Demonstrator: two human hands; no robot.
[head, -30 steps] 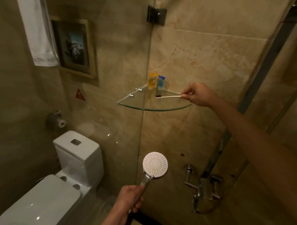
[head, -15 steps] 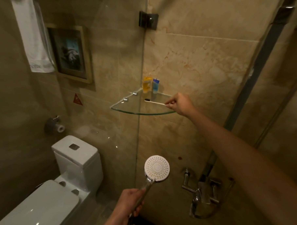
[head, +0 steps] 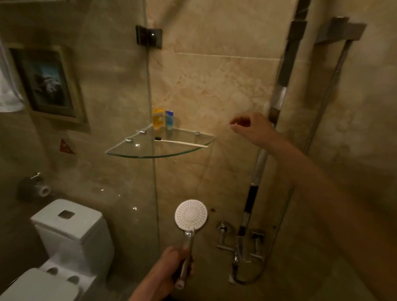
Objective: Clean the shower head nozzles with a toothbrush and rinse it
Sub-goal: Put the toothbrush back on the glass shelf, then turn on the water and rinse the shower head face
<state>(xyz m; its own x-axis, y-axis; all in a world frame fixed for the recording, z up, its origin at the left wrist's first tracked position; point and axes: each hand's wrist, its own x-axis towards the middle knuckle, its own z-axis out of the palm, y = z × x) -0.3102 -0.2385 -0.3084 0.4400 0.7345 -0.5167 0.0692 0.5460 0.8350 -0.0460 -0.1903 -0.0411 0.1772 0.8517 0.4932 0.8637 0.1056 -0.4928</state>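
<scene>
**Q:** Two hands are in view; what does each one have?

**A:** The left hand [head: 173, 266] grips the chrome handle of the shower head [head: 191, 215], fingers wrapped round it, low in the middle of the view. The white nozzle face is turned up toward the camera, probably so the holes can be reached or checked. The right hand [head: 251, 127] hangs in the air just right of the glass shelf [head: 133, 151], fingers loosely curled, thumb and forefinger close together, holding nothing.

**Q:** Where is the toothbrush?

**A:** The toothbrush [head: 182, 142] lies flat on the corner shelf, dark bristle end to the left, white handle pointing right toward the empty hand, with a gap between them.

**Q:** What else is nearby, and is anything in the way?

**A:** Two small bottles, one yellow [head: 157, 120] and one blue [head: 169, 119], stand upright at the back corner of the shelf, behind the brush. A glass partition [head: 117, 101] runs down at the left; beyond it sit a toilet [head: 71, 233] and a framed picture [head: 44, 84]. The mixer tap [head: 240, 245] and its hose are low on the right wall. Nothing lies between the right hand and the brush handle.
</scene>
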